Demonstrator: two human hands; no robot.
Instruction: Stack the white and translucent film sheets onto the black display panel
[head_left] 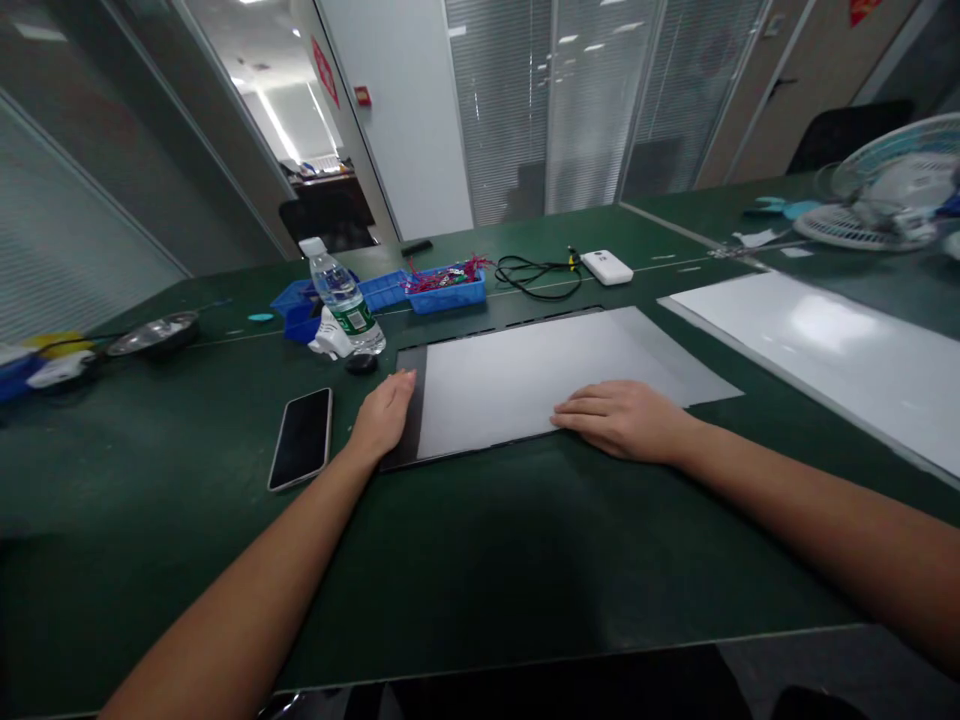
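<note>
A thin dark-edged panel (409, 430) lies flat on the green table. Over most of it spreads a white sheet (487, 385), whose right end reaches past the panel and shows an overlapping layer. My left hand (384, 412) grips the panel's left edge, its fingers closed together there; the far side of the grip is hidden. Flat on the front edge of the sheet rests my right hand (626, 418), fingers stretched out and pointing left, holding nothing. Left of my left hand lies a phone (301, 440) with a dark screen.
Behind the panel stand a water bottle (345, 300), a blue tray (450, 290) of red-wired parts, a black cable (536, 280) and a white box-shaped device (606, 267). A glossy white board (832, 345) lies right. A disassembled fan (892, 200) and a metal dish (154, 333) sit farther off.
</note>
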